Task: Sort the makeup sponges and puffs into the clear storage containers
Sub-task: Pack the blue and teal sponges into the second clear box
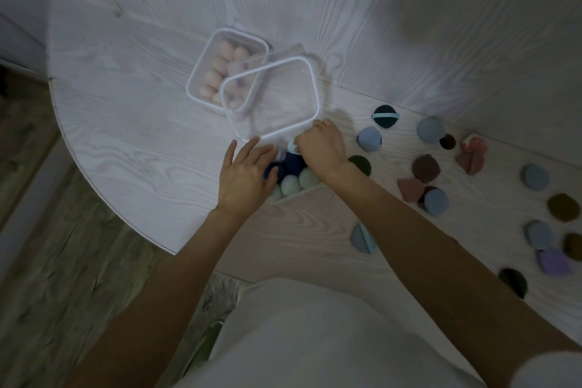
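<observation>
Step in hand: filling the near container (310,190) — both hands are down over it, working the sponges into place, as far as I can judge.
Left hand (244,176): laid flat with the fingers spread, resting on the dark blue sponges (291,165) at the container's left side; it grips nothing that I can see.
Right hand (321,148): curled over the far end of the same container, fingers bunched around a pale blue piece (291,145); whether it truly pinches it I cannot tell.
Mint sponges (297,183): a row of pale green ones sits along the near wall, just beside the dark ones.
Pink sponges (219,68): already packed in the far container (201,72), which looks done.
Empty clear piece (274,98): lies tilted over the far container's corner — lid or box, hard to say.
Puffs (423,168): scattered on the table (126,135) to the right, well apart from the containers — blue, brown, olive, lilac, all unsorted.
Next move: probably seating the held piece, then reaching right for the puffs; they are soft and flat, so stacking should be easy.
Writing: none readable anywhere.
</observation>
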`<state>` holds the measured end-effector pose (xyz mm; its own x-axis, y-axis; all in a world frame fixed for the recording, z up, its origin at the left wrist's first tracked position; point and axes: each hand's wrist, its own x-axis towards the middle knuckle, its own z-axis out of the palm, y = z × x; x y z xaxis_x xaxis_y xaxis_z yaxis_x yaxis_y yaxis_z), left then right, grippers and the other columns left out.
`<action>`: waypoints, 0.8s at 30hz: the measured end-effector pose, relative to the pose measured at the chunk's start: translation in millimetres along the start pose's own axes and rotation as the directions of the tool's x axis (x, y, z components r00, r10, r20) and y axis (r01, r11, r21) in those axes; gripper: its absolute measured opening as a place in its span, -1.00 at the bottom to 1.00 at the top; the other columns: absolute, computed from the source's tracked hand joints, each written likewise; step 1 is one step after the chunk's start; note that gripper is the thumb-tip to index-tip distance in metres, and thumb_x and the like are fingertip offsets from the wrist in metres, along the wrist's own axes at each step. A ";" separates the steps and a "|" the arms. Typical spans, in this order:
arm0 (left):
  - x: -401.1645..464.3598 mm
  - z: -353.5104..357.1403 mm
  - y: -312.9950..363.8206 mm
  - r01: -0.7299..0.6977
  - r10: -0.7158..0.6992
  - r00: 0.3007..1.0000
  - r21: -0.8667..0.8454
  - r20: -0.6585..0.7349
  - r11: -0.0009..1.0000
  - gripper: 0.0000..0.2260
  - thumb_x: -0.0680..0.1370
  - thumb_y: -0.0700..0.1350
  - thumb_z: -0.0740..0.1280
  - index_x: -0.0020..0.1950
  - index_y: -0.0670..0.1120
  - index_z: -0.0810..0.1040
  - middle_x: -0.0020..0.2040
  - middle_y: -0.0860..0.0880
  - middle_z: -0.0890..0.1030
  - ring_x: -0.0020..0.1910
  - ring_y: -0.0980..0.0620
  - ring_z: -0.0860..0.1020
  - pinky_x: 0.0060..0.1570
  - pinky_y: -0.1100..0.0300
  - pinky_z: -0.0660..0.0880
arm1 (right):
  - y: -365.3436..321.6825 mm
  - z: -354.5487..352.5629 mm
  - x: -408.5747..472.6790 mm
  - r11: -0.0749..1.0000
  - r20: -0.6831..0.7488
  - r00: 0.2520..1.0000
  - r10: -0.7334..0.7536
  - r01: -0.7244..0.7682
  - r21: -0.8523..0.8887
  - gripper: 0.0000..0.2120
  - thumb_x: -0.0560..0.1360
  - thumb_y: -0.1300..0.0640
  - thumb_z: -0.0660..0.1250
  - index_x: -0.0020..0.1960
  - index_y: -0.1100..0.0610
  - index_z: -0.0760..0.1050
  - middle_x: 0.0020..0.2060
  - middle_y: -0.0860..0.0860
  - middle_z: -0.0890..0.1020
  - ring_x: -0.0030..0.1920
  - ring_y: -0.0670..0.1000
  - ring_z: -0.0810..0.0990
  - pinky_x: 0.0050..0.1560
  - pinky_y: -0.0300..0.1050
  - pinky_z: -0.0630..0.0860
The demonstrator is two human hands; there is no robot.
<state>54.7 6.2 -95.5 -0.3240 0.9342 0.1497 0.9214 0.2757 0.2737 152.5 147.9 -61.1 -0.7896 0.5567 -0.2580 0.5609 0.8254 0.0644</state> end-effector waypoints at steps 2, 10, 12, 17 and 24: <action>-1.5 0.3 -1.0 -0.002 0.002 1.000 0.003 -0.003 1.000 -0.64 0.52 0.00 0.16 0.20 -0.09 0.57 0.17 0.00 0.61 0.32 -0.04 0.44 0.37 -0.08 0.18 | -4.3 -0.4 7.7 0.999 0.064 0.997 0.053 -0.053 -0.009 -0.92 0.44 0.23 0.34 -0.22 0.16 0.57 -0.20 0.06 0.64 -0.13 0.02 0.57 -0.19 -0.17 0.30; -1.0 -6.5 -5.6 0.032 -0.029 0.999 -0.195 0.019 0.980 -0.61 0.50 -0.05 0.12 0.24 -0.11 0.54 0.21 -0.04 0.58 0.32 -0.06 0.43 0.36 -0.13 0.19 | -2.1 5.1 -7.3 0.963 -0.048 0.984 0.170 -0.155 0.222 -0.90 0.41 0.16 0.40 -0.25 0.17 0.58 -0.29 0.10 0.64 -0.27 0.02 0.49 -0.28 -0.17 0.26; 0.0 -5.8 -11.4 0.034 -0.034 0.999 -0.269 0.005 0.963 -0.64 0.50 -0.07 0.15 0.23 -0.11 0.54 0.20 -0.05 0.58 0.29 -0.09 0.45 0.33 -0.11 0.25 | 8.2 -0.6 -15.3 0.903 -0.184 0.961 0.209 -0.117 0.413 -0.90 0.47 0.18 0.34 -0.12 0.21 0.59 -0.19 0.14 0.65 -0.22 0.05 0.47 -0.21 -0.12 0.32; 4.4 -11.4 -14.6 0.019 -0.088 0.983 -0.384 -0.164 0.923 -0.76 0.51 -0.15 0.29 0.15 -0.14 0.59 0.13 -0.09 0.60 0.13 -0.02 0.49 0.19 0.10 0.39 | 40.3 -28.8 1.2 0.645 -0.210 0.894 0.396 -0.108 0.756 -0.72 0.51 0.10 0.32 0.20 0.12 0.52 0.12 0.07 0.59 0.11 0.09 0.50 0.10 -0.14 0.40; 30.1 -51.1 -13.7 0.472 -0.700 0.704 -0.816 0.122 0.333 -0.57 0.56 -0.08 0.29 0.40 -0.05 0.29 0.30 0.02 0.39 0.20 0.12 0.41 0.18 0.22 0.36 | 42.1 -58.6 35.2 0.072 0.213 0.960 0.182 -0.229 0.971 -0.45 0.59 -0.08 0.13 0.51 0.00 0.04 0.45 0.01 0.24 0.42 -0.01 0.24 0.35 -0.18 0.15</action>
<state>21.4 18.9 -46.2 -0.8469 0.4918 -0.2022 -0.0217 0.3480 0.9372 133.7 207.7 -11.0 -0.6031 0.6646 -0.4411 0.4627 -0.1589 -0.8722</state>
